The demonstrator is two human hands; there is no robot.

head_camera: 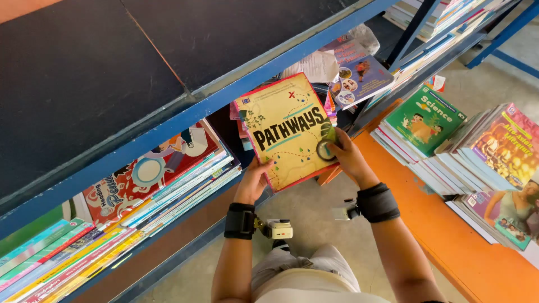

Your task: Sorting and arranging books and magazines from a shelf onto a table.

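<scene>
Book: a yellow book (289,129) with a red edge and a map-like cover is held flat in front of the blue shelf (168,132).
Left hand: the left hand (254,180) is closed on the book's lower left corner.
Right hand: the right hand (347,157) is closed on the book's right edge.
Shelf: stacked books (168,179) are seen lying under the shelf's dark top.
Surface: an orange surface (466,247) at the right is loaded with book piles, topped by a green book (425,120).
</scene>
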